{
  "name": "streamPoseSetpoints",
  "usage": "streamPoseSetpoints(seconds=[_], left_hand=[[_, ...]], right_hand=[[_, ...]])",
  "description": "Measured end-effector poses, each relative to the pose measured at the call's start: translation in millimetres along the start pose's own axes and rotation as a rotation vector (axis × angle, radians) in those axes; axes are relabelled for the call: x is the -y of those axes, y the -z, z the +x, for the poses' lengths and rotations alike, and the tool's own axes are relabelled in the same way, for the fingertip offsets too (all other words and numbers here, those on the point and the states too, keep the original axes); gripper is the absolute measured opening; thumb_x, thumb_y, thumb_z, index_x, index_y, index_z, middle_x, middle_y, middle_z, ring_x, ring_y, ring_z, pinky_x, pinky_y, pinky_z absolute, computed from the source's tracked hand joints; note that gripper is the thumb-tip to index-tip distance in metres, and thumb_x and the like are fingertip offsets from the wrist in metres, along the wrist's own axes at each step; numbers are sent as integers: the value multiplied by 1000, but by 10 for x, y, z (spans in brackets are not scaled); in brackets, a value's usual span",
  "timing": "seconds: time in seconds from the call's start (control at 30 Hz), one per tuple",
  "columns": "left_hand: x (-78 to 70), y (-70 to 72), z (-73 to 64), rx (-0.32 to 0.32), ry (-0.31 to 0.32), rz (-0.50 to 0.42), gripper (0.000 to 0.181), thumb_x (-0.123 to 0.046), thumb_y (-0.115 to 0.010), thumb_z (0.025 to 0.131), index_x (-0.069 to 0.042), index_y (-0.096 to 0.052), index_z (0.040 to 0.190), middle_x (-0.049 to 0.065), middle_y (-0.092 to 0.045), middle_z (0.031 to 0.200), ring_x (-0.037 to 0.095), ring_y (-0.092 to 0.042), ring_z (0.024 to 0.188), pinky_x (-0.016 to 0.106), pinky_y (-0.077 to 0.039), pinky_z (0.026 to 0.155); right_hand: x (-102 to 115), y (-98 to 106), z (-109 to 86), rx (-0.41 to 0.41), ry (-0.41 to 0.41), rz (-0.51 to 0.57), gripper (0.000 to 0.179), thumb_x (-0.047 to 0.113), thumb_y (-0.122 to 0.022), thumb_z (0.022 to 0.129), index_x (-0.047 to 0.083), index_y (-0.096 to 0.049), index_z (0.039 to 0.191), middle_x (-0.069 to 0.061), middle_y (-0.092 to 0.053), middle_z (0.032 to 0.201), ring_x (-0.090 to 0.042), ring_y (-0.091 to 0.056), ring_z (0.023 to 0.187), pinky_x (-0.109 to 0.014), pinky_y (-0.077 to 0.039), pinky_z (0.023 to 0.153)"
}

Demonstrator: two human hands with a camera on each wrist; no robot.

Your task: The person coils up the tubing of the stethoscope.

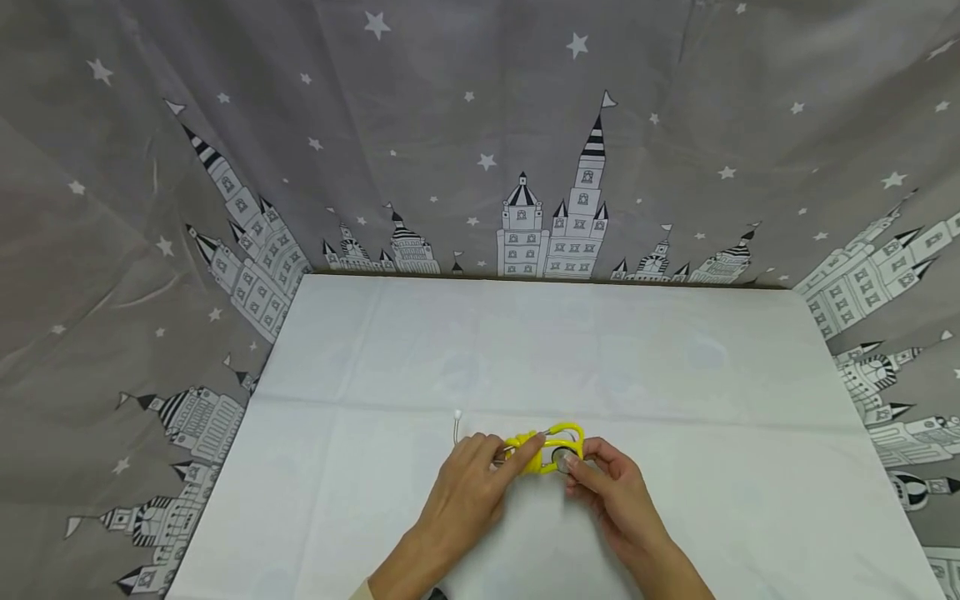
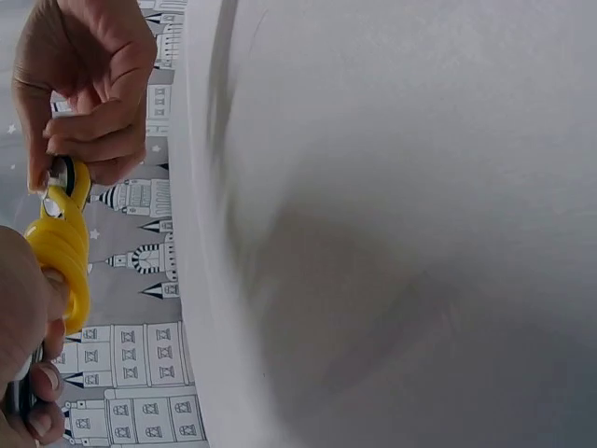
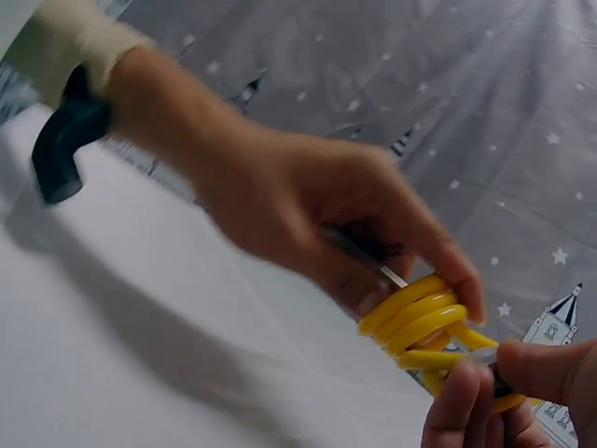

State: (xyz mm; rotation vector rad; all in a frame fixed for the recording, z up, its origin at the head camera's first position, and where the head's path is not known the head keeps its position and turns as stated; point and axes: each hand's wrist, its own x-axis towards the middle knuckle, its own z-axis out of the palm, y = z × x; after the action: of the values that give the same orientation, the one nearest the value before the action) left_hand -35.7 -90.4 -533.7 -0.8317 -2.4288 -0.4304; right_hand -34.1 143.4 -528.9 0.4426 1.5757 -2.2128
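Observation:
A stethoscope with yellow tubing (image 1: pixel 577 433) is held between both hands, over the white table. The tubing is wound into several tight turns, a thick coil (image 3: pixel 415 313) in the right wrist view. My left hand (image 1: pixel 471 479) grips the coil and the metal tubes beside it, thumb and fingers on either side. One thin metal tube with a white ear tip (image 1: pixel 457 414) sticks out past the left fingers. With thumb and fingers, my right hand (image 1: pixel 611 487) pinches the round metal chest piece (image 1: pixel 562 460) by a tubing loop at the coil's right end.
A white sheet covers the table (image 1: pixel 375 350). Grey curtains (image 1: pixel 450 125) printed with castles and stars stand behind it and along both sides. A dark strap piece (image 3: pixel 70 145) juts from the left wrist.

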Motion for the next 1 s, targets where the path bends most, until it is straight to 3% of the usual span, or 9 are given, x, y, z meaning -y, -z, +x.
streamPoseSetpoints(seconds=[0.17, 0.27, 0.37, 0.5, 0.6, 0.7, 0.87, 1.0], left_hand=[[7, -4, -8, 1, -16, -21, 78, 4, -71, 83, -31, -62, 152, -3, -60, 90, 15, -52, 76, 26, -46, 70], [-1, -8, 4, -9, -21, -35, 77, 4, -70, 83, -30, -63, 151, -3, -60, 91, 15, -52, 76, 26, -46, 70], [-26, -8, 12, -14, -7, -59, 80, 6, -70, 81, -30, -63, 152, -3, -60, 91, 14, -53, 77, 25, -46, 71], [-76, -2, 17, -6, 30, -103, 85, 7, -74, 77, -30, -61, 153, -4, -60, 92, 13, -55, 79, 24, -48, 73], [-104, 1, 15, -5, 52, -116, 88, 7, -76, 75, -30, -61, 153, -4, -59, 93, 13, -56, 79, 25, -49, 74], [-109, 1, 11, -25, 80, -122, 82, 5, -77, 79, -29, -62, 152, -3, -58, 91, 14, -54, 76, 25, -48, 72], [-88, 12, 30, -45, 111, -134, 69, -2, -72, 90, -29, -62, 153, -2, -58, 88, 14, -54, 75, 26, -47, 71], [-83, 20, 58, -55, 86, -132, 73, 2, -72, 86, -29, -63, 152, -2, -59, 88, 15, -56, 75, 26, -48, 72]], right_hand=[[28, 5, -12, 7, 21, -23, 14, 6, -74, 99, 13, -62, 96, 8, -66, 96, -7, -61, 80, -20, -56, 72], [-10, -37, -26, -57, 122, -58, 16, 6, -76, 97, 10, -60, 99, 6, -65, 93, -7, -60, 79, -20, -54, 70], [-113, -73, -25, -109, 369, -183, 19, 1, -76, 97, 4, -58, 103, 1, -63, 93, -6, -60, 76, -19, -54, 66], [-278, -84, 19, -216, 847, -474, 24, -13, -77, 90, -5, -59, 103, -6, -61, 92, -4, -62, 73, -14, -55, 64], [-350, -85, 44, -301, 1056, -611, 31, -19, -81, 81, -6, -61, 102, -7, -64, 91, -3, -65, 73, -10, -55, 64], [-360, -88, 32, -299, 1097, -624, 36, -20, -83, 79, -6, -64, 105, -9, -68, 94, -4, -70, 74, -11, -58, 67], [-284, -101, -35, -247, 1005, -561, 41, -16, -83, 83, -9, -60, 116, -14, -69, 101, -4, -74, 86, -15, -61, 74], [-222, -113, -69, -258, 974, -544, 41, -16, -82, 84, -9, -58, 117, -12, -67, 98, -1, -70, 85, -14, -60, 71]])
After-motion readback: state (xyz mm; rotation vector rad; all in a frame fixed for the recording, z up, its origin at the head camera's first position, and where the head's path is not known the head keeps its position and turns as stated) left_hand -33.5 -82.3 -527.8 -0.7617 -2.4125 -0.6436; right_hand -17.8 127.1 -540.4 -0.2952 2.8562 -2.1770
